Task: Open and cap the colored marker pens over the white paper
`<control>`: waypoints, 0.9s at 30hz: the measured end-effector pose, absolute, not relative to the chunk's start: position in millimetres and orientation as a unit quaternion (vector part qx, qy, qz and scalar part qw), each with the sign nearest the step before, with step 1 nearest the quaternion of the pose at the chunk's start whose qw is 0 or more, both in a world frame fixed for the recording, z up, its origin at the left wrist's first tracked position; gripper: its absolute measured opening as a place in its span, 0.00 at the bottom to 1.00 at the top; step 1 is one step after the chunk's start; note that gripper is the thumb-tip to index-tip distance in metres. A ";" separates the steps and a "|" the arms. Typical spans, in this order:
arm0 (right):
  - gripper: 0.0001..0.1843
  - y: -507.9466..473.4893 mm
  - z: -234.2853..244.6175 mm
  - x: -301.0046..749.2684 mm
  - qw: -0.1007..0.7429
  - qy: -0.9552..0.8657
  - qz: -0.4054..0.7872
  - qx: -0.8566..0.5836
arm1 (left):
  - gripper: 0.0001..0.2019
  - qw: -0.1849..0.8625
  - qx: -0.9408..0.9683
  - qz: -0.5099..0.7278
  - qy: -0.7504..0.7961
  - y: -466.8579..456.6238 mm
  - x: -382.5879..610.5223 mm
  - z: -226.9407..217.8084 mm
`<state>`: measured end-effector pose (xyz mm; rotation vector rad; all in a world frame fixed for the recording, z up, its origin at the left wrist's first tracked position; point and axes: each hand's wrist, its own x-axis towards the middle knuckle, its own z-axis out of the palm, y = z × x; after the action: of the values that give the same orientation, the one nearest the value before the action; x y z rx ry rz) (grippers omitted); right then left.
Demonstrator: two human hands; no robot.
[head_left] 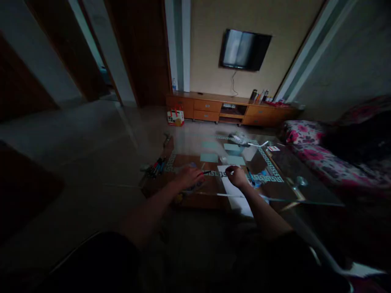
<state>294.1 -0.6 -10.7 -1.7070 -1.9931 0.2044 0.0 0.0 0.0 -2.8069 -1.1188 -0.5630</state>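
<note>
My left hand (190, 178) is closed above the near part of the glass table (183, 142). A slim dark pen (207, 172) sticks out of its fingers to the right, with a touch of red by the fingertips. My right hand (237, 177) is over a white sheet of paper (233, 189), its fingers pinched together. Whatever those fingertips hold is too small and dim to name. Just right of that hand lies a blue-and-black pen (250, 176). Several dark pens with red and blue parts (157, 167) lie in a bunch at the table's left.
A crumpled clear plastic bag (239, 138) rests on the table's far side, with a white strip (259, 144) beside it. A floral sofa (324, 158) stands on the right. Beyond are a wooden TV cabinet (207, 106), a carrier bag (175, 117) and a wall-mounted television (246, 49).
</note>
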 end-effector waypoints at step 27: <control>0.25 -0.8 -42.5 287.1 0.194 -0.750 0.124 -0.620 | 0.17 0.018 -0.912 -0.169 -0.374 2.3 -5.6 -27.2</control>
<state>287.1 -0.8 -42.5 -1.7383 -2.1026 0.3482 -5.6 2.3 -27.2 -2.8304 -1.1625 -0.5256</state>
